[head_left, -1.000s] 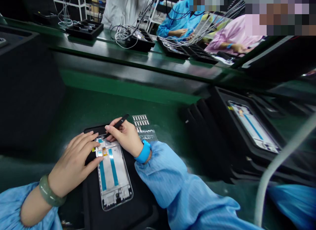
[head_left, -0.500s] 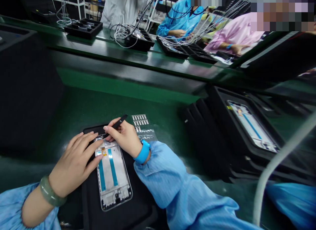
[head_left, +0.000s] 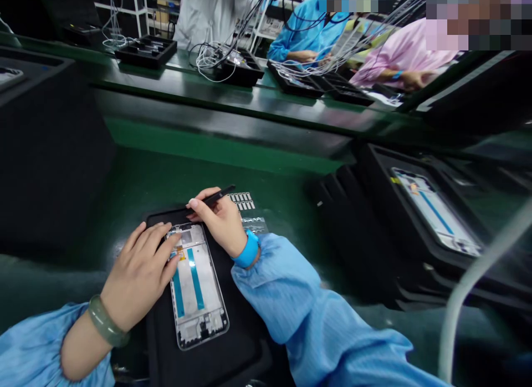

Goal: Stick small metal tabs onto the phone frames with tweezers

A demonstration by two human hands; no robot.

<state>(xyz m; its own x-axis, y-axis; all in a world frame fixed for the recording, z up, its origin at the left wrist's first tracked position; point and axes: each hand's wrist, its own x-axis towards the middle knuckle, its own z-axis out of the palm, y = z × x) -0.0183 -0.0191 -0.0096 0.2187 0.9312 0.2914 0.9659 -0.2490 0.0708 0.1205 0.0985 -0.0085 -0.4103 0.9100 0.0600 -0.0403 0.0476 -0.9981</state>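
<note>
A phone frame (head_left: 210, 281) with two blue strips and a small orange flex piece lies on a black foam tray (head_left: 245, 342). My left hand (head_left: 139, 270) rests over its upper left side, fingers stretched out, thumb and index fingertip on the frame. My right hand (head_left: 220, 218) is closed on black tweezers (head_left: 218, 195), just above the frame's top right corner. The tweezers tilt, their rear end pointing up to the right; their tips are hard to make out. Behind my right hand lies a sheet of small pale stickers (head_left: 245, 200), partly covered.
Stacked black trays (head_left: 353, 220) stand at the right, with another phone frame (head_left: 436, 215) in the top one. A dark stack (head_left: 50, 171) rises at the left. A pale cable (head_left: 461, 293) crosses the right foreground. Co-workers sit beyond a raised ledge (head_left: 208, 110).
My right hand has lifted the tweezers away from the frame's top edge, up and to the right. My left hand stays on the frame. The whole view has shifted slightly.
</note>
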